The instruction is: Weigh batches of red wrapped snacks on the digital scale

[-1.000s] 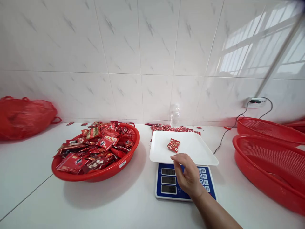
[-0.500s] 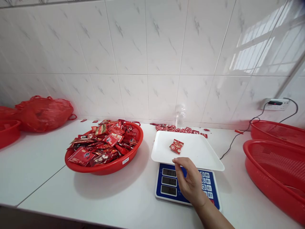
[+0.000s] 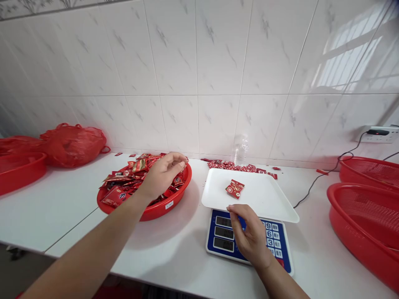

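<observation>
L hand (image 3: 162, 174) over far rim of basket (image 3: 156, 211), fingers drawn together above packet heap (image 3: 124, 187); cannot tell if anything pinched. R hand (image 3: 249, 238) loosely curled, empty, thumb at front edge of tray (image 3: 264, 199) on scale (image 3: 222, 243), hiding part of keypad. Single packet (image 3: 235, 189) lying on tray.

Best guess for clean work: pinch one top packet only, lift straight, keep R hand off tray so display reads true.

Nearby: loose packets (image 3: 232, 166) + bottle (image 3: 241, 149) at wall, cord (image 3: 314, 182), empty baskets (image 3: 361, 216) far R, red bag (image 3: 73, 143) far L.

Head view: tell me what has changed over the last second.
The left hand has come into view and reaches over the round red plastic basket of red packets; whether it grips one is unclear. The right hand stays over the blue electronic scale, and the small red packet still lies on the white plastic tray.
</observation>
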`<act>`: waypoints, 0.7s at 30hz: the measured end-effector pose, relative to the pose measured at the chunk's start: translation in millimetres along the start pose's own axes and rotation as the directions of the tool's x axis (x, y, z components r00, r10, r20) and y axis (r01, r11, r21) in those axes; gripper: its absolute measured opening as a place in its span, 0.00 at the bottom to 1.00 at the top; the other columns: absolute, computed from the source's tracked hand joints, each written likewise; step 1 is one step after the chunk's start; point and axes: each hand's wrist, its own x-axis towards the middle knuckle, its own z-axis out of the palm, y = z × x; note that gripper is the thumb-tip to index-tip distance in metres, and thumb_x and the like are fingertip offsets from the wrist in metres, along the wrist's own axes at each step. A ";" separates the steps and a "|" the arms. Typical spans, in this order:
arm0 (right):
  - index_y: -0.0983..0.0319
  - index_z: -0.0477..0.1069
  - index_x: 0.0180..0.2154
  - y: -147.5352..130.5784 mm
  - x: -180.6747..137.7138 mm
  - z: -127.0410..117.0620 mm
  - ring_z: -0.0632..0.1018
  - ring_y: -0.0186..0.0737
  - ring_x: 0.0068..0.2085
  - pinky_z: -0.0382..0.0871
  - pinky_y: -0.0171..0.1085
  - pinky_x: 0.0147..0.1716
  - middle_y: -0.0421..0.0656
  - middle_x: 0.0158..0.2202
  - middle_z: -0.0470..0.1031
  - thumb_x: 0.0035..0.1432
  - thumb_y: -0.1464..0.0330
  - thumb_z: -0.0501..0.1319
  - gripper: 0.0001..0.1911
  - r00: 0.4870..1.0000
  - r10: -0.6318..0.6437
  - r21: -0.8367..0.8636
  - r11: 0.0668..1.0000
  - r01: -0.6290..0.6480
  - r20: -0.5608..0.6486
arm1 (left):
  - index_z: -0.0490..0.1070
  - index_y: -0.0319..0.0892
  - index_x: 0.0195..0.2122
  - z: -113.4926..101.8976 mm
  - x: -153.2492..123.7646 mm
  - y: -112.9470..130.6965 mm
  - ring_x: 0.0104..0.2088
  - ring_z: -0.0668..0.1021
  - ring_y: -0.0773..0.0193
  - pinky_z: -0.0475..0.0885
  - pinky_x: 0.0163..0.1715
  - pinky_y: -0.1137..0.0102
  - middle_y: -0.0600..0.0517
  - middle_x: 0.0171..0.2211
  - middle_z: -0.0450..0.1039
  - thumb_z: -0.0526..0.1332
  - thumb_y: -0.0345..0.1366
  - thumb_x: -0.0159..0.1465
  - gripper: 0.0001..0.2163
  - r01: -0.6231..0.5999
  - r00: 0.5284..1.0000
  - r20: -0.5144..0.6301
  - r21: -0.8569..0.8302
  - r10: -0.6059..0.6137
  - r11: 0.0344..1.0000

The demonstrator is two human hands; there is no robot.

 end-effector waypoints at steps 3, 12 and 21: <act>0.56 0.67 0.49 -0.1 -0.6 0.4 0.78 0.42 0.39 0.75 0.43 0.36 0.45 0.38 0.76 0.58 0.80 0.56 0.20 1.000 0.003 -0.003 1.000 -0.003 0.000 | 0.75 0.46 0.33 -4.4 42.8 -45.7 0.39 0.78 0.53 0.72 0.40 0.63 0.48 0.36 0.78 0.63 0.43 0.52 0.10 0.041 0.977 0.185 0.315 -0.103 0.948; 0.57 0.67 0.48 2.8 -2.3 0.9 0.77 0.40 0.39 0.74 0.41 0.36 0.45 0.37 0.75 0.59 0.81 0.55 0.19 1.000 0.010 -0.002 1.000 -0.010 0.007 | 0.76 0.45 0.36 7.6 57.7 -120.4 0.32 0.78 0.47 0.69 0.37 0.57 0.42 0.33 0.77 0.64 0.37 0.46 0.15 0.010 0.800 0.411 0.720 -0.438 0.694; 0.60 0.67 0.49 0.9 -3.2 0.4 0.76 0.39 0.40 0.74 0.39 0.37 0.46 0.38 0.75 0.59 0.82 0.55 0.19 0.999 -0.015 0.010 1.000 0.015 0.047 | 0.73 0.43 0.49 13.1 67.0 -139.5 0.37 0.78 0.46 0.71 0.39 0.56 0.39 0.42 0.76 0.68 0.32 0.41 0.29 -0.027 0.678 0.461 0.794 -0.572 0.608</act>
